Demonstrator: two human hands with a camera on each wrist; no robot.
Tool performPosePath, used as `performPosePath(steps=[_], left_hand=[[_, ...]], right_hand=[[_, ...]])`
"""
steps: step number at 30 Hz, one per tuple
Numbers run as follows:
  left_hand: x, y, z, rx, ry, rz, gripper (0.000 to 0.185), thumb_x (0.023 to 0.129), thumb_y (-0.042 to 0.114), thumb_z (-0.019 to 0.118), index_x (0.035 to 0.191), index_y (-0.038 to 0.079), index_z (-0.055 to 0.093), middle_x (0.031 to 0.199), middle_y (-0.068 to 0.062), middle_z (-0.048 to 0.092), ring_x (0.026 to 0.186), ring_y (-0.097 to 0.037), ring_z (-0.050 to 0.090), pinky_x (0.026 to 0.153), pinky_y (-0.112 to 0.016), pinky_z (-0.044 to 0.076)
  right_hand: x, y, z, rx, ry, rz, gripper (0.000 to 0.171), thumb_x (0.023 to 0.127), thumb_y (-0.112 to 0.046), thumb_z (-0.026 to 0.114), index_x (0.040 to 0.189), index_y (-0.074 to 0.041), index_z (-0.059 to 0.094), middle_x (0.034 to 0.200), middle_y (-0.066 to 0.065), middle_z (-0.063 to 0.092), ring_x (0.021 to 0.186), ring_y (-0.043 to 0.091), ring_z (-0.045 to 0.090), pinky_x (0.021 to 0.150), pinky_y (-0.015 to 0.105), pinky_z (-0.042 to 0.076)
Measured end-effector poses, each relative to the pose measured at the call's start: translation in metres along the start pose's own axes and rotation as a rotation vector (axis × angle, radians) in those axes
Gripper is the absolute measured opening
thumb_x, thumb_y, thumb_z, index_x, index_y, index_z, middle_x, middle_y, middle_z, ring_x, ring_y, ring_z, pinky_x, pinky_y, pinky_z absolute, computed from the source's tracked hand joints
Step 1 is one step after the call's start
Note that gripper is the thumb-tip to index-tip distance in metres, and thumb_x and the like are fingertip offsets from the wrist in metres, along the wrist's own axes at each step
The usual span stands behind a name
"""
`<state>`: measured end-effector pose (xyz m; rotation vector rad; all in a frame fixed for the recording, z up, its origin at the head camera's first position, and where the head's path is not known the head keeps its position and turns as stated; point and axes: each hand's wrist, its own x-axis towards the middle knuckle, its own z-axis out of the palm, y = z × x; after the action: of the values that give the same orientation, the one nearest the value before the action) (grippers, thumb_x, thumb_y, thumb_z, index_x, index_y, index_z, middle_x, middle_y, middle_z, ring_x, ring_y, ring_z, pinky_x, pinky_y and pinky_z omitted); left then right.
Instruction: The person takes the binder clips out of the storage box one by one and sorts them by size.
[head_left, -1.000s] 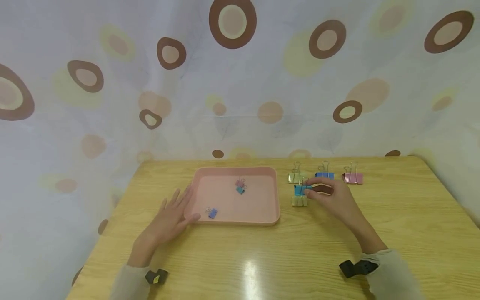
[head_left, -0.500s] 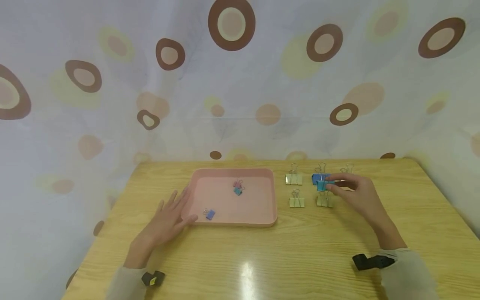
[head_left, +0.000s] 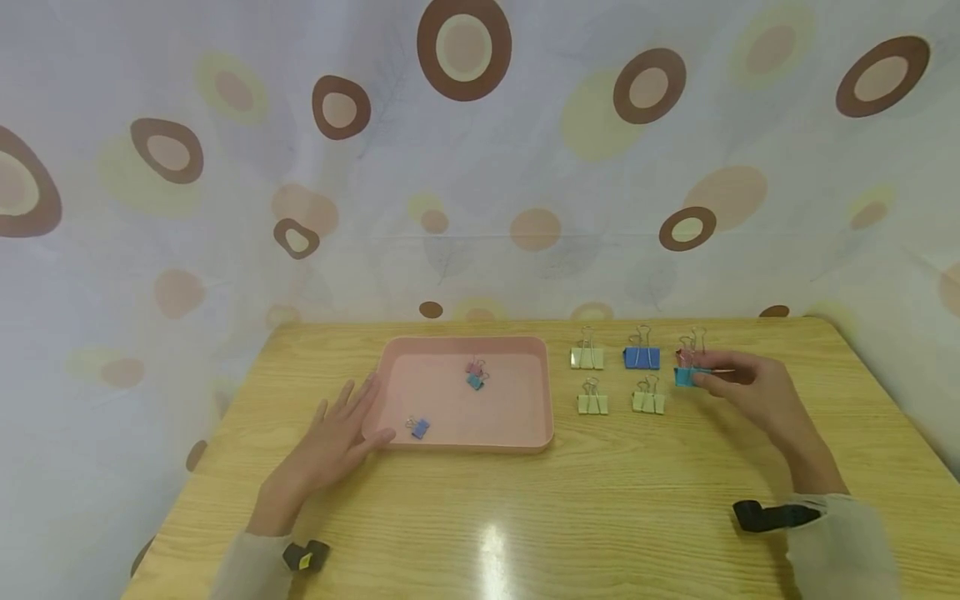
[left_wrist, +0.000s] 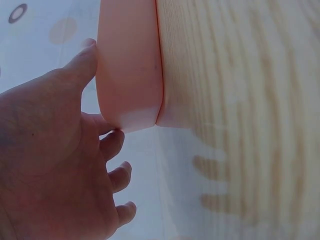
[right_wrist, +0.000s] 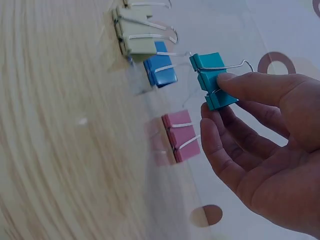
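Observation:
My right hand (head_left: 761, 396) pinches a teal binder clip (right_wrist: 205, 80) between thumb and fingers, its wire handles up. It is held above the table in front of a pink binder clip (right_wrist: 181, 135), partly hidden in the head view. A blue binder clip (head_left: 642, 359) and a pale yellow one (head_left: 587, 358) stand left of the pink one. Two smaller pale yellow clips, a left one (head_left: 592, 405) and a right one (head_left: 648, 403), form a nearer row. My left hand (head_left: 330, 446) rests with spread fingers against the left end of a pink tray (head_left: 517, 417).
Inside the tray lie small binder clips: a pink one (head_left: 475, 366) touching or close to a teal one (head_left: 476, 382), and a blue one (head_left: 420, 428) near the front left. The wooden table (head_left: 420, 517) meets a patterned sheet (head_left: 450, 267) at its back edge.
My right hand has carried the teal clip rightward, from above the left near pale yellow clip, past the right one, to in front of the pink clip. The left hand stays at the tray.

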<state>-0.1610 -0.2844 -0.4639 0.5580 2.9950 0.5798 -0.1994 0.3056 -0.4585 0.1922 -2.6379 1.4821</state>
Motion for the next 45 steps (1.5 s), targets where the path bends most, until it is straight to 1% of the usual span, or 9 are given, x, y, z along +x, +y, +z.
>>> performPosePath(steps=[2, 4, 9, 12, 16, 24, 31, 40, 45], left_hand=[[0.000, 0.000, 0.000, -0.004, 0.000, 0.000, 0.081, 0.105, 0.049, 0.053, 0.164, 0.006, 0.019, 0.171, -0.011, 0.016, 0.154, -0.047, 0.012, 0.118, -0.072, 0.008], [0.001, -0.001, 0.000, -0.004, 0.002, 0.002, 0.081, 0.104, 0.049, 0.053, 0.164, 0.006, 0.019, 0.171, -0.011, 0.016, 0.154, -0.047, 0.012, 0.117, -0.073, 0.008], [0.002, -0.003, 0.002, -0.005, 0.003, 0.003, 0.082, 0.104, 0.050, 0.053, 0.164, 0.006, 0.019, 0.171, -0.010, 0.016, 0.154, -0.047, 0.011, 0.118, -0.072, 0.007], [0.002, -0.003, 0.002, -0.010, 0.001, 0.003, 0.082, 0.104, 0.050, 0.053, 0.164, 0.006, 0.020, 0.171, -0.010, 0.015, 0.154, -0.047, 0.011, 0.118, -0.072, 0.007], [0.002, -0.003, 0.002, -0.009, -0.001, 0.003, 0.082, 0.105, 0.051, 0.053, 0.164, 0.005, 0.020, 0.171, -0.011, 0.015, 0.154, -0.047, 0.011, 0.117, -0.073, 0.007], [0.002, -0.001, 0.001, -0.013, -0.006, -0.002, 0.082, 0.105, 0.052, 0.052, 0.164, 0.006, 0.018, 0.171, -0.009, 0.014, 0.154, -0.046, 0.010, 0.118, -0.072, 0.006], [0.002, 0.000, 0.000, -0.017, -0.007, -0.001, 0.082, 0.105, 0.051, 0.052, 0.164, 0.006, 0.018, 0.171, -0.009, 0.013, 0.154, -0.046, 0.010, 0.118, -0.071, 0.006], [0.001, -0.001, 0.002, -0.016, -0.002, -0.001, 0.082, 0.105, 0.051, 0.052, 0.164, 0.005, 0.018, 0.171, -0.010, 0.014, 0.154, -0.046, 0.010, 0.118, -0.072, 0.006], [0.001, -0.002, 0.002, -0.018, 0.003, -0.001, 0.082, 0.105, 0.051, 0.052, 0.164, 0.006, 0.019, 0.171, -0.010, 0.015, 0.154, -0.046, 0.011, 0.117, -0.073, 0.007]], right_hand=[[-0.001, 0.004, -0.004, -0.038, -0.003, 0.026, 0.039, 0.096, -0.026, 0.075, 0.121, 0.003, 0.069, 0.108, -0.020, 0.067, 0.091, -0.009, 0.064, 0.075, 0.011, 0.051], [-0.002, 0.009, -0.008, -0.061, -0.016, 0.044, 0.040, 0.097, -0.026, 0.075, 0.121, 0.004, 0.069, 0.106, -0.021, 0.066, 0.090, -0.010, 0.062, 0.074, 0.011, 0.050], [-0.006, 0.019, -0.014, -0.054, -0.066, 0.040, 0.035, 0.097, -0.018, 0.073, 0.120, 0.008, 0.068, 0.103, -0.009, 0.072, 0.090, -0.006, 0.064, 0.074, 0.015, 0.053], [-0.008, 0.023, -0.017, -0.050, -0.085, 0.052, 0.033, 0.097, -0.016, 0.073, 0.119, 0.009, 0.068, 0.102, -0.005, 0.074, 0.089, -0.003, 0.065, 0.074, 0.015, 0.053], [-0.011, 0.026, -0.020, -0.067, -0.104, 0.085, 0.036, 0.098, -0.018, 0.073, 0.121, 0.009, 0.068, 0.101, -0.006, 0.073, 0.088, -0.003, 0.063, 0.074, 0.016, 0.053], [-0.010, 0.025, -0.021, -0.111, -0.150, 0.158, 0.044, 0.099, -0.028, 0.072, 0.124, 0.007, 0.068, 0.107, 0.003, 0.071, 0.087, -0.004, 0.060, 0.073, 0.020, 0.054], [-0.010, 0.025, -0.019, -0.091, -0.133, 0.122, 0.038, 0.098, -0.022, 0.073, 0.118, 0.010, 0.069, 0.097, -0.004, 0.072, 0.082, -0.001, 0.063, 0.070, 0.022, 0.056], [-0.010, 0.021, -0.021, -0.081, -0.113, 0.090, 0.040, 0.099, -0.022, 0.072, 0.123, 0.009, 0.065, 0.101, 0.000, 0.073, 0.084, 0.002, 0.066, 0.070, 0.024, 0.057], [-0.010, 0.017, -0.025, -0.108, -0.034, 0.109, 0.047, 0.100, -0.032, 0.070, 0.129, 0.005, 0.064, 0.111, -0.003, 0.068, 0.087, -0.009, 0.061, 0.070, 0.019, 0.053]])
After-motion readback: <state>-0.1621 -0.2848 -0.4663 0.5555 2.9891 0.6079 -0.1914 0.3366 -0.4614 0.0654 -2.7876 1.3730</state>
